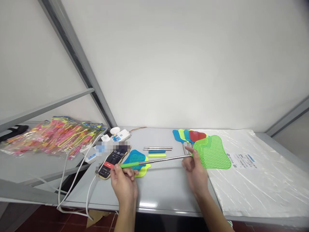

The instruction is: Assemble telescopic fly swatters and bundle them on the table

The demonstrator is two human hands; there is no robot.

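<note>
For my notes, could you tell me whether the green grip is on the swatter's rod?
On: the green grip sleeves the end of the metal rod, and the left hand holds it.

This looked like a small workshop or packing room, not a home:
- a bare grey metal table [166,183] on a steel frame [77,64]
- rows of fly swatters [193,137] laid out in batches
- a big bagged heap of pink plastic goods [55,138]
- a power strip [120,135] with trailing cables
- a dark red tile floor [48,219]

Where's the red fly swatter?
In the head view, the red fly swatter lies right of centre, beside a blue swatter, behind the hand-held green swatter.
</note>
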